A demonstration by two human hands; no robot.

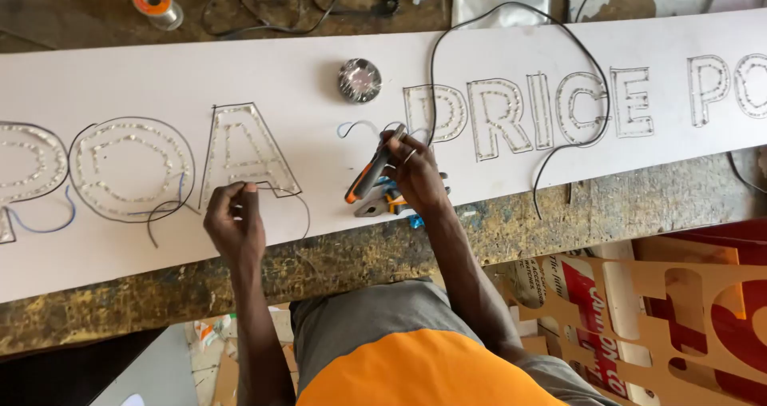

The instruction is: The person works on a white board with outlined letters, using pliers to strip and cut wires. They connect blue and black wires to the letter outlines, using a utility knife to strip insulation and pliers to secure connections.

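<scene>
A long white sign board (511, 166) lies across a worn workbench, with outlined letters studded with small light points. My left hand (236, 222) pinches a thin black wire (297, 206) at the lower right foot of a triangular letter (240, 146). My right hand (415, 174) is closed around a tool with an orange and black handle (366, 178), its tip pointing up toward a bundle of thin wires (375, 126). A second orange-handled tool (383, 204) lies on the board just under that hand.
A shiny wire spool (359, 80) stands on the board. A long black cable (559, 94) loops over the right-hand letters. An orange solder reel (156, 3) and cables lie on the far bench. Orange cut-out letter shapes (679, 318) sit on the floor at right.
</scene>
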